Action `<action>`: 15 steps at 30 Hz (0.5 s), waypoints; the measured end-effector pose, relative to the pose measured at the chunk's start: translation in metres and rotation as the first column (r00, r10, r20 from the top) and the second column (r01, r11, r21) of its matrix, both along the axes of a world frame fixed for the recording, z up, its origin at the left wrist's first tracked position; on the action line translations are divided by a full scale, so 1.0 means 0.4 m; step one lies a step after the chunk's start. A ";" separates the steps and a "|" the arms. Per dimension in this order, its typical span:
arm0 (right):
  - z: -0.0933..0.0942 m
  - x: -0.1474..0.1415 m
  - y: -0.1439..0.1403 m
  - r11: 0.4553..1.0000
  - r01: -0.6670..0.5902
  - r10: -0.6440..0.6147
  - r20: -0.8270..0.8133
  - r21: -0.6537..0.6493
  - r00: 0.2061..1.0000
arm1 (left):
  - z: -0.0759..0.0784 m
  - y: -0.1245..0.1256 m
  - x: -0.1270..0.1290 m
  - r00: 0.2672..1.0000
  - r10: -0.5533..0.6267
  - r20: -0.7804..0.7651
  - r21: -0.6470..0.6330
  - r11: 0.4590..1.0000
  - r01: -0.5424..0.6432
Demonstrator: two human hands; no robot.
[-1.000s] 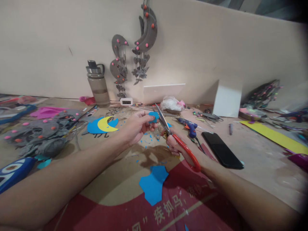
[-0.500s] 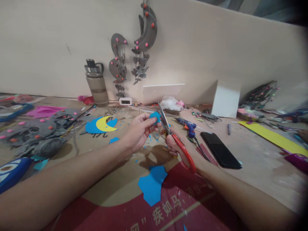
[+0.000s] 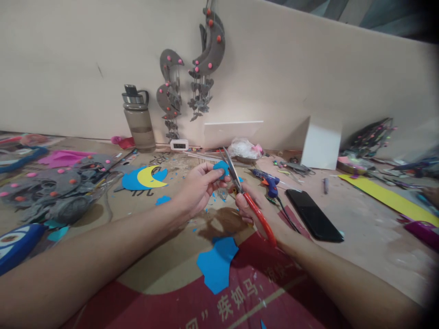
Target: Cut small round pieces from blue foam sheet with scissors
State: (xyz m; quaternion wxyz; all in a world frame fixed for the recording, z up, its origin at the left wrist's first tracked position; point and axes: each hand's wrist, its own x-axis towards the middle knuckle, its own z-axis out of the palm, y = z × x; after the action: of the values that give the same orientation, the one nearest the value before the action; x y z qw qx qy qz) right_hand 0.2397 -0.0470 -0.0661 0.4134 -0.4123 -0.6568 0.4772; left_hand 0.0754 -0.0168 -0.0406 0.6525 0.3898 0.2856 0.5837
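Between the thumb and fingers of my left hand [image 3: 200, 185] is a small blue felt-like piece [image 3: 221, 170]. My right hand [image 3: 252, 205] grips a pair of red-handled scissors [image 3: 258, 214], blades pointing up and away, slightly apart, at the right edge of the blue piece. Below my hands, a larger blue offcut [image 3: 218, 265] with curved cut-outs lies on the cardboard. Small blue scraps are scattered under and around my hands. To the left, a yellow crescent [image 3: 147, 177] rests on a blue shape [image 3: 130, 179].
A blue glue gun [image 3: 269, 182] and a black phone [image 3: 313, 215] lie to the right. A water bottle [image 3: 139, 123] stands by the wall, near hanging grey moon ornaments [image 3: 212, 50]. Grey felt pieces [image 3: 61, 180] pile up at left. A yellow strip [image 3: 387, 196] lies far right.
My left hand keeps the blue piece in nearly the same place. The scissors in my right hand have shifted very slightly left, and the view has tilted a little.
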 end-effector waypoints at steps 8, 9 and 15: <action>-0.007 -0.001 0.001 0.999 -0.018 0.017 -0.022 -0.027 1.000 | -0.003 0.004 0.000 1.000 0.012 0.019 -0.003 1.000 -0.012; -0.010 0.000 0.004 0.999 -0.022 0.021 -0.022 -0.030 1.000 | -0.005 0.004 -0.001 1.000 0.009 0.021 0.001 1.000 -0.009; -0.030 0.008 0.015 0.998 -0.049 0.047 -0.047 -0.042 0.998 | -0.007 0.005 0.000 1.000 0.001 0.026 0.000 1.000 -0.001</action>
State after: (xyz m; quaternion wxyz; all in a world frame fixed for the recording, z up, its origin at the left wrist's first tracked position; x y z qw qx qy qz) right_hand 0.2429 -0.0410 -0.0780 0.4078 -0.3941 -0.6463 0.5105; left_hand 0.0754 -0.0149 -0.0436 0.6559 0.3821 0.2772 0.5890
